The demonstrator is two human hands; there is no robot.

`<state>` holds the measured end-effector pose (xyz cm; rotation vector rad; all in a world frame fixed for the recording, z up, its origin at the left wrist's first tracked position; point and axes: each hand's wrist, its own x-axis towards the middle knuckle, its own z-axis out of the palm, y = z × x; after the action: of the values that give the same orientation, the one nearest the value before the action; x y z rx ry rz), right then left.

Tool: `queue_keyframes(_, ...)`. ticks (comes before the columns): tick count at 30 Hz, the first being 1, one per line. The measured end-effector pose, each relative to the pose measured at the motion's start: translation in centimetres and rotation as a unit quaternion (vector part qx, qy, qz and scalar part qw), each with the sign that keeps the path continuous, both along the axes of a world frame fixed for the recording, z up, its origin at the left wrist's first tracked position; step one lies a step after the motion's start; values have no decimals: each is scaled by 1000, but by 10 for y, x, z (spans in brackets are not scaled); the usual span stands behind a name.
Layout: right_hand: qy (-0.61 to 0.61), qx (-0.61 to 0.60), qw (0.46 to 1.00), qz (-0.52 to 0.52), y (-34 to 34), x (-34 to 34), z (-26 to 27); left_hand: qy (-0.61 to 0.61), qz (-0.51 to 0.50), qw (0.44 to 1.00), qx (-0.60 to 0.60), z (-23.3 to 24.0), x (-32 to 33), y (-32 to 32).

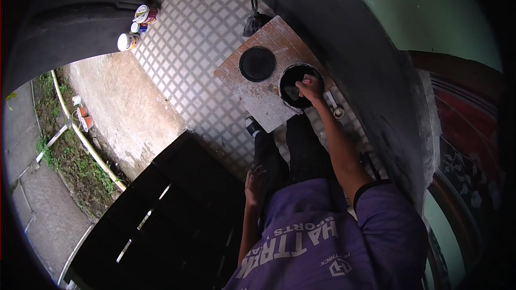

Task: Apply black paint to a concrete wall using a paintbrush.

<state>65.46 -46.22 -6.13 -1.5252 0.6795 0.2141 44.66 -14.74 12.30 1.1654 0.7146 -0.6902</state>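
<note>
My right hand (309, 88) is closed around the handle of a paintbrush (291, 91), over the mouth of a black paint bucket (320, 102). The bristle end reaches into the dark inside, where details are hard to see. The bucket stands on a low, paint-spattered wooden table (258, 106). Beside it on the same table lies a round black lid (257, 64). A small light-brown piece (273, 88) lies between lid and bucket. My left hand (255, 185) hangs by my left thigh, away from the table, with its fingers somewhat apart and nothing seen in it.
A black plastic bag (252, 24) sits behind the table. Right of the bucket, a light-coloured tool (332, 99) and a small round container (338, 112) are on the tiled floor. Several paint containers (128, 42) stand along the dark wall (350, 44) opposite. A dark slatted bench (161, 217) is at lower left.
</note>
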Motion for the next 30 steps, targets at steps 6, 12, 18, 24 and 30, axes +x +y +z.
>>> queue_keyframes(6, -21, -31, 998, -59, -6, 1, 16, -98, 3, 995, -25, -39, -23, 10)
queue_keyframes(12, 42, -13, 988, -150, 28, 7, -2, -51, 49, 994, -81, -69, -45, 13)
queue_keyframes(18, 24, 61, 995, -69, -7, -14, -4, 71, 15, 993, -97, -50, -31, 12)
queue_keyframes(24, -107, -158, 958, 215, -17, -6, -12, -86, -12, 992, -91, -69, -60, 6)
queue_keyframes(30, -149, -133, 966, 167, 13, 5, -7, -44, -11, 997, -67, -51, -48, 0)
